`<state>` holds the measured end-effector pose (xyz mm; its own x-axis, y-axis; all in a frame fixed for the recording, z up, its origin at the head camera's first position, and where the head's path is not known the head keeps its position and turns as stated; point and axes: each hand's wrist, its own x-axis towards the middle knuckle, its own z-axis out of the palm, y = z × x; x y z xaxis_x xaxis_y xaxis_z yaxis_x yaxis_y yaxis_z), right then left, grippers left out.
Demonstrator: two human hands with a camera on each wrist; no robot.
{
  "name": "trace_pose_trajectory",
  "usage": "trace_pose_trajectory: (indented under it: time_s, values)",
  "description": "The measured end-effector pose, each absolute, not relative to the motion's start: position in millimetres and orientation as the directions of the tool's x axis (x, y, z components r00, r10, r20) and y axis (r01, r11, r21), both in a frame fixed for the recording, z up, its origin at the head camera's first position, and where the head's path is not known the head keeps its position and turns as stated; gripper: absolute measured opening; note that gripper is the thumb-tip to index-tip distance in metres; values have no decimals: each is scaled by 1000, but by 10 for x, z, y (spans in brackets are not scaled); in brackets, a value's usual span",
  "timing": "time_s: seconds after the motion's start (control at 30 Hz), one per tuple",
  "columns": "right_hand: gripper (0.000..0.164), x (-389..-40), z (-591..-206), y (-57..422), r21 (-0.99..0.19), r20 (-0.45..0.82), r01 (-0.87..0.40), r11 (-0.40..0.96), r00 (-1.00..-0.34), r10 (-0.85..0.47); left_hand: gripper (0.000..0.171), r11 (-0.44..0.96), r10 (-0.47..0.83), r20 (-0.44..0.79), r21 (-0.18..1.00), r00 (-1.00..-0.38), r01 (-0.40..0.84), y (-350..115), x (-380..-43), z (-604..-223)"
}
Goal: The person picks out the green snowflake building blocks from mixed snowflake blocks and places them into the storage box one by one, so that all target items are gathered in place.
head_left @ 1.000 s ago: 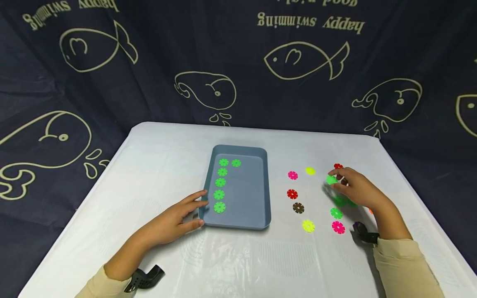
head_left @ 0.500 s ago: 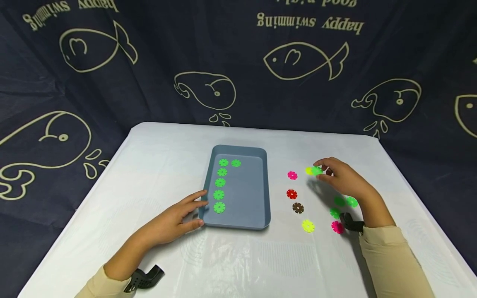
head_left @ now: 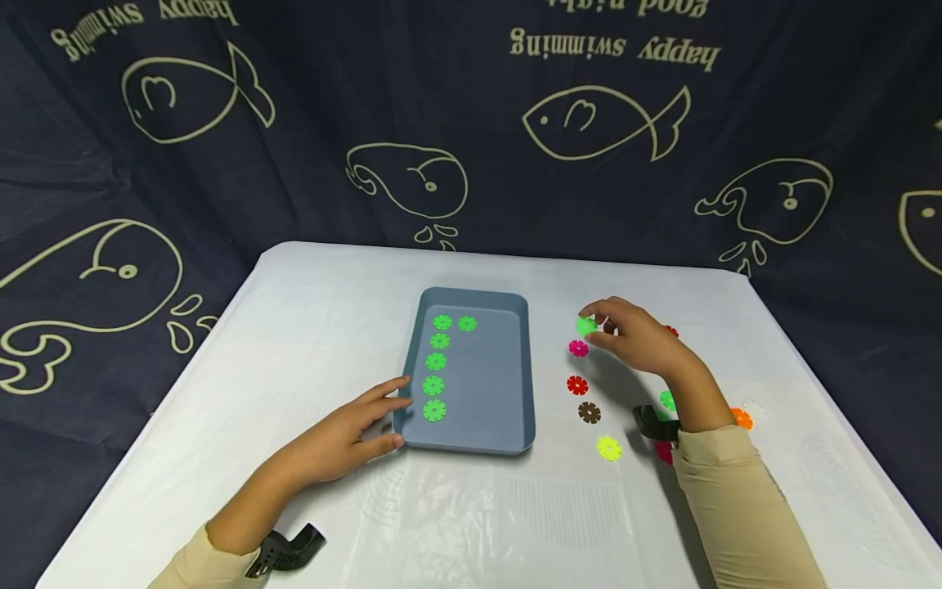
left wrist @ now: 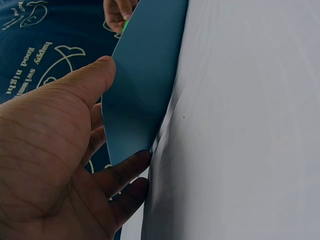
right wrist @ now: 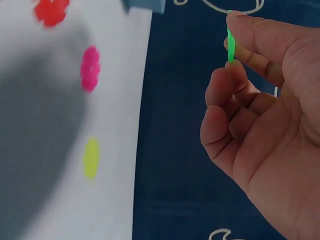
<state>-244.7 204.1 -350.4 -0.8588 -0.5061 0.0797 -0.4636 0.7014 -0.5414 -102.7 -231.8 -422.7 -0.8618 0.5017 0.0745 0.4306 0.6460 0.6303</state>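
Note:
My right hand [head_left: 636, 331] pinches a green notched plastic disc [head_left: 586, 326] between thumb and fingers, raised over the table right of the tray. In the right wrist view the green disc [right wrist: 231, 44] shows edge-on at the fingertips. My left hand [head_left: 334, 442] rests with spread, relaxed fingers at the near left corner of a grey-blue tray [head_left: 489, 448]. The left wrist view has the thumb and fingers of the left hand [left wrist: 65, 150] against the tray wall [left wrist: 142, 65]. Inside the tray, several green discs [head_left: 436, 361] form a left column, with one more green disc [head_left: 467, 324] beside its top.
Loose discs lie right of the tray: pink [head_left: 579, 348], red [head_left: 577, 385], brown [head_left: 589, 412] and yellow [head_left: 609, 448]. Farther right are an orange disc [head_left: 742, 419] and a clear disc [head_left: 755, 411]. My right forearm partly covers others. A dark printed cloth [head_left: 471, 106] hangs behind the white table [head_left: 331, 327].
My right hand has carried the green disc leftward and away from me, over the yellow disc, to just beyond the pink one. The left hand and tray have stayed put.

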Motion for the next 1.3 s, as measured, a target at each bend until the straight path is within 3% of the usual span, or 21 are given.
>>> trace_pose_trajectory:
  time_s: [1.3]
  values:
    - [29, -2667, -3448, 852, -623, 144, -522, 583, -809, -570, 58, 642, 508, 87, 625, -857, 444, -2323, -1028, -4237]
